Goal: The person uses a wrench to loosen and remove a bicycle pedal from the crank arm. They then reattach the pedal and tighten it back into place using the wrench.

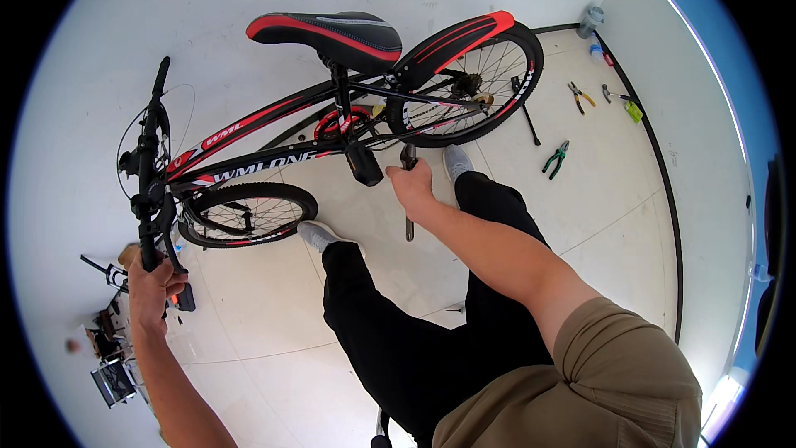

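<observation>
The left hand (153,284) closes its grip on the handlebar end (149,257) to steady the upright black-and-red bicycle (274,129), while the right hand (412,185) clamps a wrench (408,199) held by the pedal (363,164) at mid-frame.

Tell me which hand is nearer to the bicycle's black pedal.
Right. The right hand holds a wrench just beside the pedal. The left hand is far off, gripping the handlebar end at the bicycle's front.
</observation>
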Demonstrator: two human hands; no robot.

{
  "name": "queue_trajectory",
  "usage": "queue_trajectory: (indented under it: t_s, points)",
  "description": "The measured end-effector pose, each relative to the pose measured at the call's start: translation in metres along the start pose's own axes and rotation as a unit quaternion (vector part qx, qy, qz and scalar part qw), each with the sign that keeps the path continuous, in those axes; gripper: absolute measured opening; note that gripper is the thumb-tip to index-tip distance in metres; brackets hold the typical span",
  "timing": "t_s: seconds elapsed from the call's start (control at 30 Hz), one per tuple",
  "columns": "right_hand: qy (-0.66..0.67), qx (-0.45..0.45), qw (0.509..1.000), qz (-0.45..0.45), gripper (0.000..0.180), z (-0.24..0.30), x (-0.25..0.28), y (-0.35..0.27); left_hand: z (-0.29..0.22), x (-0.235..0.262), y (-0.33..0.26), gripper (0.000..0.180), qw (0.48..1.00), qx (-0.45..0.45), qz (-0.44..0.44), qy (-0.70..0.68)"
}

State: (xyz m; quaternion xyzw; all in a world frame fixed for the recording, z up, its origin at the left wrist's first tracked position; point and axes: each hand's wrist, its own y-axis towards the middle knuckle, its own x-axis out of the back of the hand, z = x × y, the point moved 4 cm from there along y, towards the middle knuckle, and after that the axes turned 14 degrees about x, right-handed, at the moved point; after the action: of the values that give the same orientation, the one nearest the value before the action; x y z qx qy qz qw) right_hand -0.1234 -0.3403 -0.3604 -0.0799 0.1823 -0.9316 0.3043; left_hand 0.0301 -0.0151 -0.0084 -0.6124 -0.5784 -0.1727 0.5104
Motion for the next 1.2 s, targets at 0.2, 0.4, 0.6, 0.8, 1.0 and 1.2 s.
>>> queue_trajectory:
  t_s: [0.2,0.4,0.6,0.8,1.0,1.2]
  points:
    - [-0.116,0.26,0.957,0.048,0.064,0.037,-0.009,-0.027,0.003,0.002,0.0,0.012,1.0,0.001,-0.003,0.001]
    - [-0.157,0.247,0.954,0.064,0.069,0.035,-0.014,-0.03,0.001,0.001,-0.002,0.012,1.0,0.0,-0.006,0.002]
    - [0.029,0.179,0.979,0.097,0.051,0.014,-0.018,-0.015,-0.001,-0.001,-0.002,0.012,1.0,-0.002,-0.004,-0.001]
    - [0.298,-0.113,0.938,0.139,0.019,0.016,-0.019,-0.021,0.003,0.001,0.0,0.012,1.0,0.002,-0.006,0.001]
    - [0.411,-0.224,0.867,0.168,0.011,0.011,-0.021,-0.013,0.0,0.0,-0.001,0.016,1.0,-0.007,-0.006,-0.013]
    - [0.183,-0.042,0.979,0.078,0.023,0.021,-0.008,-0.015,0.004,0.002,0.001,0.013,1.0,0.0,-0.007,-0.006]
